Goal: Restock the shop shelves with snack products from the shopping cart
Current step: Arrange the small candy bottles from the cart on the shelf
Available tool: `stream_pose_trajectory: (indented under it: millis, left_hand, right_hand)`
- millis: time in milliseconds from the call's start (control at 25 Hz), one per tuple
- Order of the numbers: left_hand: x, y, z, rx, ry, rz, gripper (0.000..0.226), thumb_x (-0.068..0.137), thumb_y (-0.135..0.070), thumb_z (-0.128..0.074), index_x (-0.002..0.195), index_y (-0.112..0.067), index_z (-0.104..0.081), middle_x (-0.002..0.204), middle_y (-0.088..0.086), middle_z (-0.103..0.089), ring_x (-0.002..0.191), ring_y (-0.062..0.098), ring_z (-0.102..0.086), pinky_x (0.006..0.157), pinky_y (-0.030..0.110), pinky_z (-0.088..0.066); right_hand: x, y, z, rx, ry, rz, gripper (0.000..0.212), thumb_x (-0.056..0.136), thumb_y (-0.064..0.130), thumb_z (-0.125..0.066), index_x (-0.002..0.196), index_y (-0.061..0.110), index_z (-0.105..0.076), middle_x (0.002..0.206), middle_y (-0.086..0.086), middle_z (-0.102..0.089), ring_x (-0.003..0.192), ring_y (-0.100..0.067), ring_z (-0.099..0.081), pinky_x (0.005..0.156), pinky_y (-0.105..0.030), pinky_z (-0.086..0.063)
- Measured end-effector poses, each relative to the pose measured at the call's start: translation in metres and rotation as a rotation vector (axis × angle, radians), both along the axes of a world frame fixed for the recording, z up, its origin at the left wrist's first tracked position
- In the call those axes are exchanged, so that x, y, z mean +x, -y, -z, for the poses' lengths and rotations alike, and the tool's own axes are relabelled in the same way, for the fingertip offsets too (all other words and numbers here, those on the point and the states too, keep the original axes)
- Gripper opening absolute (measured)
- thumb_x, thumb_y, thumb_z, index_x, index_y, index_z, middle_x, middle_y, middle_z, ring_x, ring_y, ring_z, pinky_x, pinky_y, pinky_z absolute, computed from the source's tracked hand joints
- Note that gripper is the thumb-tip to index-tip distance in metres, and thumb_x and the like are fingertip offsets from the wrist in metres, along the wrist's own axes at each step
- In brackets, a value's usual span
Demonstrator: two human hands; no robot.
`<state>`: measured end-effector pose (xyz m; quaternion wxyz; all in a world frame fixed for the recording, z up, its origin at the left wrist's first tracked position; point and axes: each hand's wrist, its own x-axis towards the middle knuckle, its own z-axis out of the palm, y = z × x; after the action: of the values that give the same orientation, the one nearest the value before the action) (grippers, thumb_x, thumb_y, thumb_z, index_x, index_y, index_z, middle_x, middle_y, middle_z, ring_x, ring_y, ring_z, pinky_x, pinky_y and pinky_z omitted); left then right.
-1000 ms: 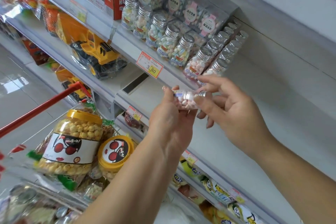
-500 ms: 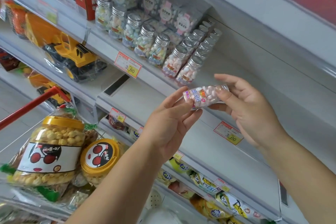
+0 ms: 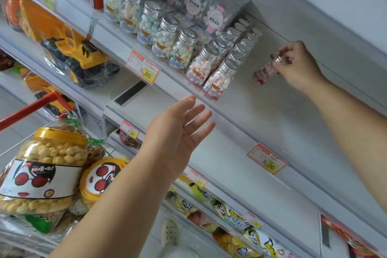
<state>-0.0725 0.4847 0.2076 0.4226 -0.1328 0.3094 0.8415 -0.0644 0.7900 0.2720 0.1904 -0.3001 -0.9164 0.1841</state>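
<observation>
Head view. My right hand (image 3: pixel 298 65) is raised to the upper shelf (image 3: pixel 272 115). Its thumb and curled fingers (image 3: pixel 284 50) pinch the silver-capped neck of a candy bottle (image 3: pixel 264 73) filled with pink and white sweets. The bottle hangs tilted from my fingertips, cap uppermost, base down and to their left, over bare shelf board. Whether the base touches the board I cannot tell.

Left of these fingers, apart from the held bottle, two rows of pink candy bottles (image 3: pixel 219 77) stand upright, running back toward the shelf wall. Further left stands a row of pastel candy bottles (image 3: pixel 165 35), with clear candy boxes (image 3: pixel 213 16) bearing round labels behind it.

My left hand (image 3: pixel 178 132) is held lower, before the shelf edge, its fingers (image 3: pixel 199 110) straight and slightly spread, holding nothing. A price tag marked 3.80 (image 3: pixel 143 67) sits up and left of these fingertips. A price tag marked 3.00 (image 3: pixel 267 161) sits lower and to their right.

Down and left of my left fingers is the shopping cart (image 3: pixel 27 111), seen by its red handle. It carries an upright puffed-snack jar (image 3: pixel 48 174) with a yellow lid and, just beside it, a second jar (image 3: pixel 100 178) lying with its lid toward me. A wrapped yellow toy loader (image 3: pixel 77 56) lies on a shelf far left of both hands. Yellow snack packets (image 3: pixel 230 213) line the shelf below my left hand.
</observation>
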Motion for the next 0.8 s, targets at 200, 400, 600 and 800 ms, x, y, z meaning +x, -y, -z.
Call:
stream_pose_trajectory:
  millis: [200, 400, 600, 800]
  left_hand:
    - [-0.005, -0.003, -0.001, -0.003, 0.001, -0.011, 0.021, 0.097, -0.011, -0.058, 0.117, -0.005, -0.065, 0.120, 0.022, -0.067, 0.106, 0.031, -0.070, 0.079, 0.041, -0.062]
    - [-0.012, -0.006, -0.006, -0.007, -0.020, -0.028, 0.028, 0.096, -0.013, -0.061, 0.123, -0.006, -0.063, 0.120, 0.020, -0.067, 0.091, 0.027, -0.070, 0.081, 0.043, -0.061]
    - [-0.016, -0.007, 0.002, 0.001, -0.015, -0.038, 0.027, 0.095, -0.014, -0.061, 0.121, -0.008, -0.065, 0.119, 0.020, -0.067, 0.092, 0.027, -0.070, 0.083, 0.043, -0.061]
    - [-0.018, -0.008, 0.006, 0.007, -0.011, -0.038, 0.025, 0.095, -0.015, -0.060, 0.119, -0.008, -0.064, 0.114, 0.019, -0.068, 0.093, 0.028, -0.070, 0.084, 0.044, -0.061]
  right_hand:
    - [-0.016, -0.018, 0.025, -0.368, -0.220, 0.185, 0.053, 0.082, 0.014, -0.073, 0.127, 0.019, -0.044, 0.116, -0.007, -0.056, 0.095, -0.024, -0.064, 0.072, -0.036, -0.060]
    - [-0.035, -0.028, 0.043, -0.503, -0.339, 0.233, 0.030, 0.079, 0.010, -0.077, 0.106, 0.009, -0.065, 0.103, -0.005, -0.070, 0.095, -0.025, -0.070, 0.066, -0.040, -0.062]
    - [-0.066, -0.033, 0.027, -0.674, -0.437, 0.184, 0.024, 0.076, 0.010, -0.070, 0.100, 0.013, -0.069, 0.094, -0.007, -0.073, 0.087, -0.024, -0.072, 0.076, -0.040, -0.060]
    - [-0.079, -0.031, 0.018, -0.929, -0.523, 0.226, 0.014, 0.089, 0.027, -0.065, 0.090, 0.014, -0.066, 0.079, -0.010, -0.073, 0.071, -0.027, -0.071, 0.070, -0.048, -0.060]
